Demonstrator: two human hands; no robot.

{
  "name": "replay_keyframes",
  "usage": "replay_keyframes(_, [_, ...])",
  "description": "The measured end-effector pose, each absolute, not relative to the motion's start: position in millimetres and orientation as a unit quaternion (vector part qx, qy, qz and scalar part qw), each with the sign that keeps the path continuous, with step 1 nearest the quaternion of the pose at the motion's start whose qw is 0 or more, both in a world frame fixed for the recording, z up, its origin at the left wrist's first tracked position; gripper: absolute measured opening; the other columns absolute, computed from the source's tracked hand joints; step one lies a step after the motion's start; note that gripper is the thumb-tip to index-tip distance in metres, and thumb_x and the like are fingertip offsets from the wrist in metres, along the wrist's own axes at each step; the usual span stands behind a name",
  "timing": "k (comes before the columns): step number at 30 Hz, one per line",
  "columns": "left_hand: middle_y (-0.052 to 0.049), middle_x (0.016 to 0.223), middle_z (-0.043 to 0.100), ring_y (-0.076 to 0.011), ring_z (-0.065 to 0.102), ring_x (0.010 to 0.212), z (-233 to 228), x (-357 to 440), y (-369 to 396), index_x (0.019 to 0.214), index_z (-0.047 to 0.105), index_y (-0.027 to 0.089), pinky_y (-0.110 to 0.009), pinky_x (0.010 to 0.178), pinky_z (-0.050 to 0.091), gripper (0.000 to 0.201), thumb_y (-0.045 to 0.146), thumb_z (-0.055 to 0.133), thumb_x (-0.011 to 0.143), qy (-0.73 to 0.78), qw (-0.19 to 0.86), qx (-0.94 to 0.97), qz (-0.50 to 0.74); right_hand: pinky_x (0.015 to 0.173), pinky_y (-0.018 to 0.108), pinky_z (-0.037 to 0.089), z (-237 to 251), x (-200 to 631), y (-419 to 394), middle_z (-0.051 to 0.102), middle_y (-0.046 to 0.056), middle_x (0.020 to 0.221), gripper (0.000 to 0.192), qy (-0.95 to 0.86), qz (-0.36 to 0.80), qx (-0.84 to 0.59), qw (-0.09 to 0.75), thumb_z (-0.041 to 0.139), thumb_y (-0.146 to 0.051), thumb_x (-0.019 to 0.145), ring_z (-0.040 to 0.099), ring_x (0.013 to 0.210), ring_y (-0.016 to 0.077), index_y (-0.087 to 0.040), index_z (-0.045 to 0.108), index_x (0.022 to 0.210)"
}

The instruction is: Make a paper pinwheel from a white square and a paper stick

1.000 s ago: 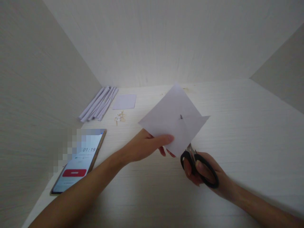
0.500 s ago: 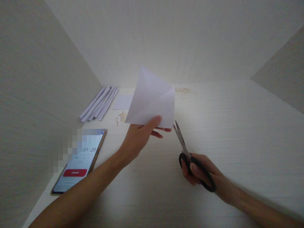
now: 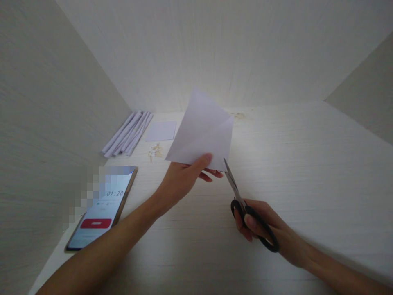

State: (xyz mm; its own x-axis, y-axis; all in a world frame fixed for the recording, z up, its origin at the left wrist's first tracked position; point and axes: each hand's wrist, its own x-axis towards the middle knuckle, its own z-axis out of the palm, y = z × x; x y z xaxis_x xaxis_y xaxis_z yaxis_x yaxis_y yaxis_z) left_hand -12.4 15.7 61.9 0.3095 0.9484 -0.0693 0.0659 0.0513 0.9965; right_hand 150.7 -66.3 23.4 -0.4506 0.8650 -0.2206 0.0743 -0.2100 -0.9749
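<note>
At your far left, a flat smartphone with a lit pale-blue screen and a red bar [image 3: 95, 223] lies on the white wood-grain table [image 3: 307, 172]; its digits read 01:20, its upper-left part is pixelated, and your left forearm crosses in front of its lower right side. Beyond it, a bundle of slim rolled white paper tubes [image 3: 128, 134] lies slantwise beside the left wall. Just right of the tubes is a flat, square piece of white paper [image 3: 161, 131], and nearer you a small heap of short pale sticks with white bits [image 3: 155, 151].

Next comes your left hand [image 3: 184, 180], closed on the bottom edge of a creased, four-cornered white paper sheet [image 3: 202, 133], thumb in front and fingers behind. You have that sheet raised in front of you, near the middle, one corner pointing up. Behind its right corner, some thin yellowish scraps [image 3: 238, 116] lie near the back wall.

To the right, your right hand [image 3: 264, 219] is wrapped around the black handles of steel-bladed scissors [image 3: 236, 192]. Their blades stand slightly parted, one tip overlapping the sheet's lower right corner; you cannot tell whether they touch it.
</note>
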Motion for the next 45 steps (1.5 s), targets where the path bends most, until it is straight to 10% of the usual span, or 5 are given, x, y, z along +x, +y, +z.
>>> replay_keyframes(45, [-0.002, 0.064, 0.067, -0.0116, 0.062, 0.052, 62.7, -13.3, 14.6, 0.072, 0.060, 0.012, -0.018, 0.046, 0.047, 0.017, 0.027, 0.052, 0.074, 0.437, 0.570, 0.584, 0.377, 0.044, 0.022, 0.023, 19.2, 149.5, -69.1, 0.033, -0.004, 0.053, 0.042, -0.564, 0.621, -0.458, 0.295, 0.043, -0.056, 0.075, 0.030, 0.049, 0.0078, -0.017, 0.038, 0.060])
